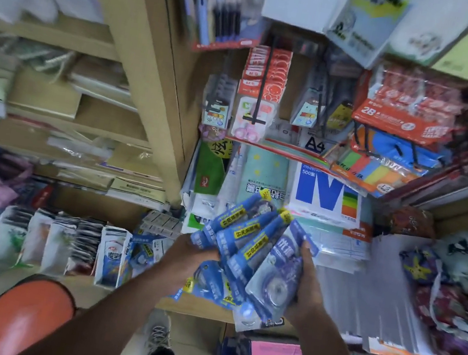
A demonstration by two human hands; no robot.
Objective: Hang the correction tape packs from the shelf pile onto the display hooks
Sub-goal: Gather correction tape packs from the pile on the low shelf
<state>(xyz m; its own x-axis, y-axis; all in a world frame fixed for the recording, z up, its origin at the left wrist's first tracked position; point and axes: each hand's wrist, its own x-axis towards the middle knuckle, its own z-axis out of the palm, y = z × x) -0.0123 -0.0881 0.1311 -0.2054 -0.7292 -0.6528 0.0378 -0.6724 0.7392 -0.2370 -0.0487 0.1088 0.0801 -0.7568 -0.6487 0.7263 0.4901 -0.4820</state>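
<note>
Both hands clutch a fanned bundle of blue correction tape packs (258, 244) at lower centre of the frame: the left hand (187, 256) curls round the bundle's left edge, the right hand (305, 287) grips its right side, fingers wrapped over the front pack. A few more packs (207, 285) lie on the shelf edge (197, 308) directly beneath. Above, at centre right, black display hooks (261, 88) carry other carded stationery, with none of the blue packs visibly hung there. A ream of A4 paper (326, 193) sits between bundle and hooks. By this evidence the job looks barely begun: packs gathered, hanging still to come. An orange stool (23, 318) stands lower left.
</note>
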